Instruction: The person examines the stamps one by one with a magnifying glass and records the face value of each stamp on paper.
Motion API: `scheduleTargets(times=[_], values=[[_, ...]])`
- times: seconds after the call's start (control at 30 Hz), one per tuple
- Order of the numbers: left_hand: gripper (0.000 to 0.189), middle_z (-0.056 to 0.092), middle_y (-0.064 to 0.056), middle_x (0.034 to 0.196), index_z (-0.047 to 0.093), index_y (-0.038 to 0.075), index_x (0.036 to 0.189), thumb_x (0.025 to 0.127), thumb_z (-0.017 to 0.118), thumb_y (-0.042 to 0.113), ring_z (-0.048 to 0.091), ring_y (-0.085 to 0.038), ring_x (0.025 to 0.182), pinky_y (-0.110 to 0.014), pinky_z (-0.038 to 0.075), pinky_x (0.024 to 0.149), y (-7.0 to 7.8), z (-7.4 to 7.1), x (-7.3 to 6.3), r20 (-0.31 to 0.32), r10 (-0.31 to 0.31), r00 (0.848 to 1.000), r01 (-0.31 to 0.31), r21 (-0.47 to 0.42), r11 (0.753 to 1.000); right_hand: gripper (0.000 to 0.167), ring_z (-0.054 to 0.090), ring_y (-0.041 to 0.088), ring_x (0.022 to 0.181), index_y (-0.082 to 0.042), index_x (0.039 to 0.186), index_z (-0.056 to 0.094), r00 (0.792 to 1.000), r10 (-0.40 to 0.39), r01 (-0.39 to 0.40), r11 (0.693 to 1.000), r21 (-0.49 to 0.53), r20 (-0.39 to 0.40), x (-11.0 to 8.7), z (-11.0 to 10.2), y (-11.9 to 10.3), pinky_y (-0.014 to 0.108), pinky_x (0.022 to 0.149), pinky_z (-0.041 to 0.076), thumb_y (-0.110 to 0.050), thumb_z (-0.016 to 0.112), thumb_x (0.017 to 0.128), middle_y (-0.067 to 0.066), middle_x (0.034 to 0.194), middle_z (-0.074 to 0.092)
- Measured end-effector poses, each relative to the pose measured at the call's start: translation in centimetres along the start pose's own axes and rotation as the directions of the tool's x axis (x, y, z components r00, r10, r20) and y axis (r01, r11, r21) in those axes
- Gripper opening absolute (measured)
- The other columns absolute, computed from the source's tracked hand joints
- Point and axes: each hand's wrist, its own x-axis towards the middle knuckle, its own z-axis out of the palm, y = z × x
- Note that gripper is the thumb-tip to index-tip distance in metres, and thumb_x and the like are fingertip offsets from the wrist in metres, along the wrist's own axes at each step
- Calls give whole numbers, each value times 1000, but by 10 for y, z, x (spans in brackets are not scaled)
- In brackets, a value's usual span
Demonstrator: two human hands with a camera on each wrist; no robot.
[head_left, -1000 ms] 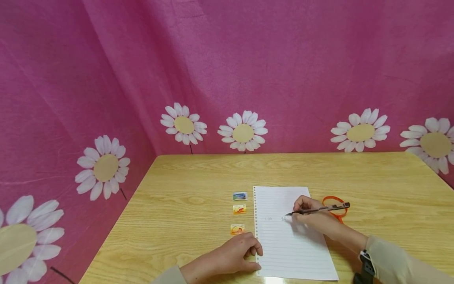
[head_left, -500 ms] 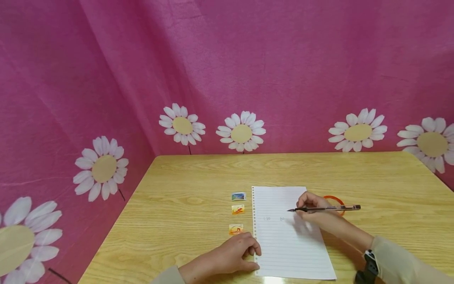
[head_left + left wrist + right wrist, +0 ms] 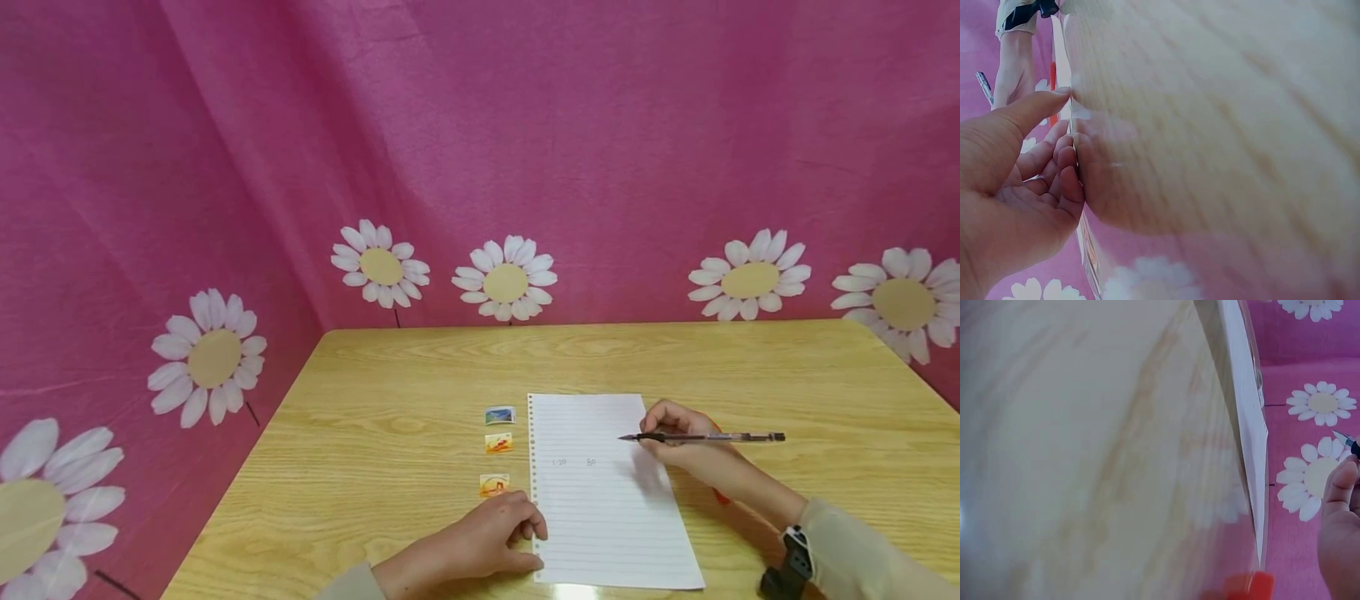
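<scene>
My right hand [image 3: 686, 427] holds a dark pen [image 3: 750, 437] in a pinch above a sheet of lined paper [image 3: 592, 525]. The pen lies nearly level, its tip pointing left, and in the right wrist view the pen tip [image 3: 1342, 437] shows well clear of the sheet. Handwritten figures, which look like "1.20" and "80" [image 3: 591, 462], stand in one row across the page. Loosely bent, my left hand [image 3: 491, 537] rests at the paper's punched left edge, fingertips and thumb [image 3: 1041, 106] on the margin.
Left of the sheet lie three small stamp-like pictures in a column: a blue-green one [image 3: 500, 415], a yellow-orange one [image 3: 498, 443] and another [image 3: 494, 483] just beyond my left hand. An orange-red object [image 3: 722, 497] is mostly hidden behind my right hand. A pink flowered cloth [image 3: 600, 150] hangs behind the table.
My right hand has lifted the pen from beside the second figure and drawn it right and slightly back, covering more of the orange-red ring. My left hand has stayed at the margin.
</scene>
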Motion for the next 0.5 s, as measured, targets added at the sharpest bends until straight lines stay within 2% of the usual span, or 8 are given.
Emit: scheduleTargets(times=[0.1, 0.3, 0.5], values=[[20, 50, 10, 86, 63, 15, 99, 86, 76, 22, 38, 7, 76, -8, 38, 71, 0, 0, 0, 5, -4, 1000, 4, -15, 1000, 10, 57, 0, 76, -3, 92, 56, 1000, 5, -5, 1000, -15, -10, -3, -5, -1, 20, 64, 49, 4, 63, 90, -10, 93, 62], [19, 48, 12, 86, 63, 16, 99, 86, 76, 22, 38, 7, 77, -8, 38, 72, 0, 0, 1, 5, -10, 1000, 10, -9, 1000, 11, 55, -1, 78, -7, 95, 55, 999, 32, -32, 996, 80, 6, -10, -20, 0, 17, 65, 47, 3, 59, 93, -11, 94, 61], [20, 49, 10, 86, 62, 14, 99, 86, 76, 21, 38, 7, 75, -8, 38, 71, 0, 0, 1, 3, 0, 1000, 0, -25, 1000, 19, 57, -2, 78, -10, 95, 57, 1000, -18, 16, 988, 155, 8, -15, -32, 5, 16, 64, 48, 8, 57, 92, -12, 93, 64]])
